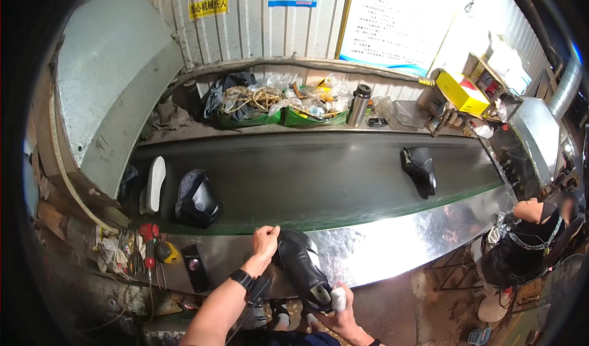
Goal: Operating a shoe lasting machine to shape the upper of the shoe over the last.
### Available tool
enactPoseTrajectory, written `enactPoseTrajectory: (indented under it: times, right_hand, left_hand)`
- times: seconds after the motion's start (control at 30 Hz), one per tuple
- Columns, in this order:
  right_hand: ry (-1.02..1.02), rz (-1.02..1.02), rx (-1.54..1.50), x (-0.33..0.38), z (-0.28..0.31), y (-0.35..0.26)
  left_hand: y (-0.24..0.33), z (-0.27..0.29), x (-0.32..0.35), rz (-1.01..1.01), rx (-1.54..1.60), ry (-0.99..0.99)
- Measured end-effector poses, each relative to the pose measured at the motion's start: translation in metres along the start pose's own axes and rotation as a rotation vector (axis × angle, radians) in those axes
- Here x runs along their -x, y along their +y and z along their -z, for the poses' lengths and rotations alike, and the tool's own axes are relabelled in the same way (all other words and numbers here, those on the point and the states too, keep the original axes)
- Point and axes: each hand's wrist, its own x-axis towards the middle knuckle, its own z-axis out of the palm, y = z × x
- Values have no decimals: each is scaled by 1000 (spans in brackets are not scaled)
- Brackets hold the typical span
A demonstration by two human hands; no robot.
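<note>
The person is holding a black shoe (302, 266) at about six o'clock in the view, just in front of the shiny metal edge (392, 248) of a conveyor belt (319, 177). The left hand (265, 242) is resting on the toe end of the shoe, fingers curled over it with the grip closed on the upper; a dark watch (242, 278) is sitting on that wrist. The right hand (343, 315) is gripping the heel end from below, fingers wrapped around it, and something white (337, 298) is showing there, though what it is cannot be told. The shoe is lying tilted, toe toward eleven o'clock and heel toward five. It is looking light and fairly stiff, with a smooth, glossy upper that may be slipping a little under the fingers; holding toe and heel together, as both hands are doing, seems the steadiest way, since the middle would likely be flexing. On the belt, another black shoe (419, 169) is lying toward two o'clock, a dark shoe upper (196, 199) is sitting at nine o'clock, and a white sole (155, 183) is lying just left of it. Beyond the belt at twelve o'clock, green trays (279, 118) of tangled cords and bags are standing beside a steel flask (359, 105). Another person (527, 242) is sitting at three o'clock.
</note>
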Motion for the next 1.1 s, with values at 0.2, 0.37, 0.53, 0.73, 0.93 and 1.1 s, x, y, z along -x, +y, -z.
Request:
enactPoseTrajectory:
  times: [0.2,0.37,0.53,0.73,0.93,1.1]
  right_hand:
    - [-318,-363,-258,-15,-4,16]
    - [-557,-458,-488,-10,28,15]
    - [-620,-157,-220,-8,24,17]
    - [-635,-164,-304,11,11,56]
    - [-604,-173,-422,17,5,66]
    - [-783,-337,-688,-19,47,30]
  left_hand:
    - [-19,-18,0,-208,-54,264]
    - [-23,12,30,185,118,34]
    - [12,1,49,145,-413,-144]
    - [3,-6,44,-16,-481,-5]
    - [-8,4,48,24,-259,146]
    - [-9,43,103,78,-33,235]
